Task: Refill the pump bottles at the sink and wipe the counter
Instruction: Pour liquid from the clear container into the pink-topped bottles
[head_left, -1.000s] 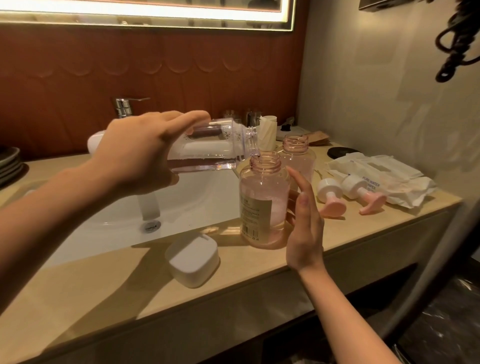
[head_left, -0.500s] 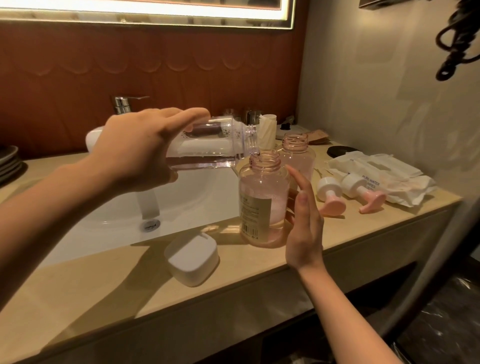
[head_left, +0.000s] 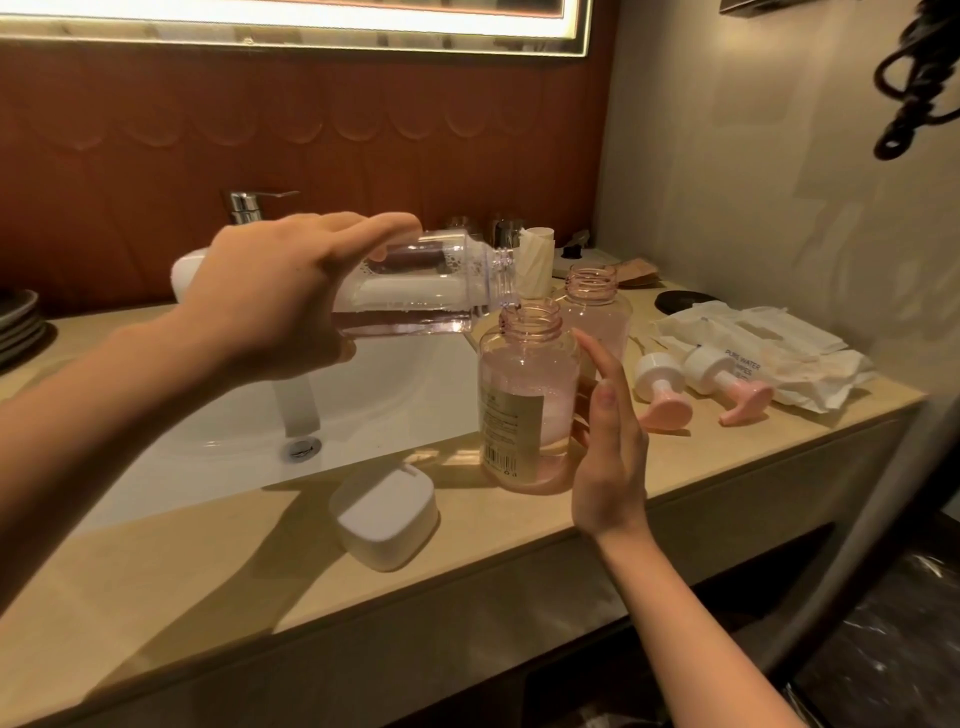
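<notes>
Left hand (head_left: 270, 306) grips tilted clear bottle (head_left: 415, 291) | right hand (head_left: 610, 457) straight-fingered beside part-filled pink bottle (head_left: 524, 405)

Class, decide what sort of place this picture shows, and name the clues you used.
Probably a hotel bathroom vanity: a white sink with a chrome tap set in a counter, below a lit mirror.

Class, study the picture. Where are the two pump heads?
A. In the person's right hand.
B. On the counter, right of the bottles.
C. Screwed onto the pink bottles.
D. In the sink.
B: the pump heads rest on the counter to the right of the bottles, whose necks stand open with nothing screwed on.
</notes>
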